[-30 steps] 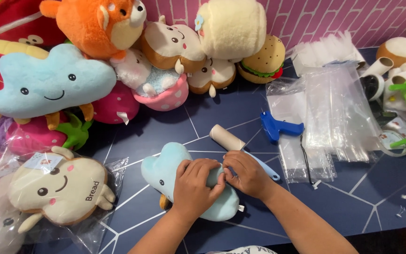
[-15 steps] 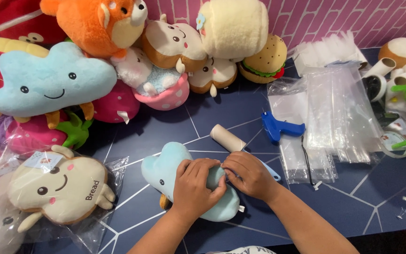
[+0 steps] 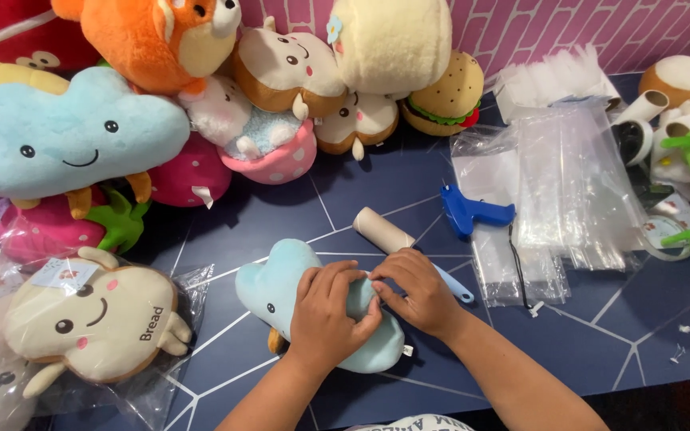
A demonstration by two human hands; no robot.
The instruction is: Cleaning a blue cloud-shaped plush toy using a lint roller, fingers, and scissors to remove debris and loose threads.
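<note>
Head view is showing both hands pressing on a light-blue plush [image 3: 281, 283] lying on the dark table [image 3: 600, 335], near its front edge. Left hand [image 3: 331, 313] is lying flat over its middle, fingers curled into the fabric; right hand [image 3: 418, 291] is pinching something small at its upper side, though I cannot tell what. Probably soft, light and squashy, it is best gripped around the body. Its long axis is running from upper left to lower right.

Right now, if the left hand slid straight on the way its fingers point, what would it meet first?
The left hand lies on the light blue plush, fingers aimed up and to the right. First in that line are the right hand's fingertips, already touching or almost; beyond them lies the lint roller.
</note>
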